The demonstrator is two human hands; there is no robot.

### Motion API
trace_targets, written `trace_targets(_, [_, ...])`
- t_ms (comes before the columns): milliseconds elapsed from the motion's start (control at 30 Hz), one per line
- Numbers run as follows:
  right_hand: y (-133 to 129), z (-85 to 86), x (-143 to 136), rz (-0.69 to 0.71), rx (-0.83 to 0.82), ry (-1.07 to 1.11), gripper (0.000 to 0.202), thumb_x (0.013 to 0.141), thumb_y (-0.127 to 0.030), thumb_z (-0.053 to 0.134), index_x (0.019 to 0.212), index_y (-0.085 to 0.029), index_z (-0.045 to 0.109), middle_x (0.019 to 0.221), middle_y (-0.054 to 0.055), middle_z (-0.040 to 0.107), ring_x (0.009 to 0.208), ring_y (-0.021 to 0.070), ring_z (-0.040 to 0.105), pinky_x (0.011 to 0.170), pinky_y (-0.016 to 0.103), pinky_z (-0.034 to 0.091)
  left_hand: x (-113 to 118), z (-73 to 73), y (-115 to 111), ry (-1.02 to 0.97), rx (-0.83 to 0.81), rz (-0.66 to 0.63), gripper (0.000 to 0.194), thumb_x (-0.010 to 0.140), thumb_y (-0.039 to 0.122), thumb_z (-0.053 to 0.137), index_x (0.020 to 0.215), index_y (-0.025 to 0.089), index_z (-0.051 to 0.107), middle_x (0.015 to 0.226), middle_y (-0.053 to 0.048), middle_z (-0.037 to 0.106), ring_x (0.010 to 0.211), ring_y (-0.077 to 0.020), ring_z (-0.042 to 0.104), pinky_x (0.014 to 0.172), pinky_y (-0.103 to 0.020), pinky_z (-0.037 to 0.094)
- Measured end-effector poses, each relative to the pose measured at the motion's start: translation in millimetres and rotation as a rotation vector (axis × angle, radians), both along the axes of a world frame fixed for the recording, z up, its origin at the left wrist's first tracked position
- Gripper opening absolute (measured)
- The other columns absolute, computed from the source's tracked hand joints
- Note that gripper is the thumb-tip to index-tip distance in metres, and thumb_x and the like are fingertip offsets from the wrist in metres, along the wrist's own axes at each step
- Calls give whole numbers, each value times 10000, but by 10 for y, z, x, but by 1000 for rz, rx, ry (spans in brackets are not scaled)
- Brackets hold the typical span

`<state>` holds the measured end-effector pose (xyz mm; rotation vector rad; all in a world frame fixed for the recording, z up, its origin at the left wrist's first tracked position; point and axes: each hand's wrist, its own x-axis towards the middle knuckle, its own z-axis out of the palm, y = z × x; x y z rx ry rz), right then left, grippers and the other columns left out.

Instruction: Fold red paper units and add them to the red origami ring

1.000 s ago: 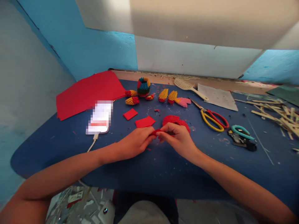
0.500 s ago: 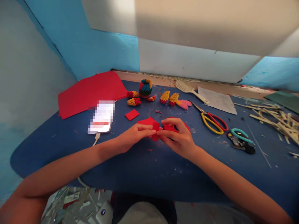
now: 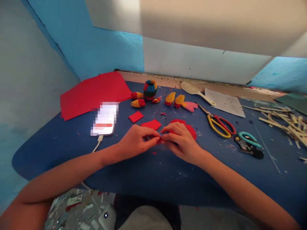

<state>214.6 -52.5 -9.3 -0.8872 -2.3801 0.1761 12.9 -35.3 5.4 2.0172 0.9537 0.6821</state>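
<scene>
Between their fingertips, my left hand (image 3: 141,140) and my right hand (image 3: 181,140) pinch a small piece of red paper (image 3: 159,140), mostly covered by the fingers. Both hands are closed on it just above the table. Behind my right hand lies a red heap of folded paper pieces (image 3: 190,129), partly hidden by the fingers. Beyond my left hand are red paper slips (image 3: 151,124), and farther off another small red stack (image 3: 136,117).
A lit phone (image 3: 104,119) with a cable lies left, beside large red sheets (image 3: 96,94). Folded-paper models, including a round pot (image 3: 150,90), stand at the back. Scissors (image 3: 219,126), teal-handled pliers (image 3: 249,140), a hairbrush (image 3: 195,91) and wooden strips (image 3: 285,123) lie right.
The red paper, upright and plainly showing between my hands before, is now smaller and mostly covered by my fingers. My left fingers have bent more, and the red heap shows more.
</scene>
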Motion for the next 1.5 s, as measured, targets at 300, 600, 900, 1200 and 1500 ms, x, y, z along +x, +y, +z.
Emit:
trace_targets(300, [-38,10,-29,-69,80,-104,130,881,-226,499,829,-175,607,867,42,666,736,154,537,678,297,357,18,-51,-62,102,147,-31,188,766,163,553,881,169,701,771,-11,728,656,-119,661,629,-191,497])
trace_targets(600, [-55,20,-31,-63,108,-111,130,884,-193,474,845,-163,594,874,50,662,754,160,553,687,298,369,6,-44,-57,161,246,-45,160,795,184,555,866,173,698,766,2,723,646,-104,647,606,-185,461])
trace_targets(900, [-86,21,-41,-130,134,-115,102,870,-223,514,831,-165,588,869,45,674,750,166,583,683,322,366,16,-84,-47,141,434,-35,126,788,165,573,808,156,697,691,3,706,583,-90,624,565,-177,441])
trace_targets(1200, [-123,-79,-106,-128,-511,558,130,831,-299,582,932,-216,579,795,1,646,695,116,616,623,235,478,15,-37,-53,-123,534,72,65,759,141,631,787,127,687,707,-22,720,564,-84,643,542,-140,486])
trace_targets(1500, [-158,-91,-143,-149,-371,658,54,811,-207,610,860,-228,616,760,-14,644,672,99,576,601,213,448,34,-14,-54,-151,554,6,70,746,98,616,774,117,677,678,-21,707,577,-89,645,549,-145,483])
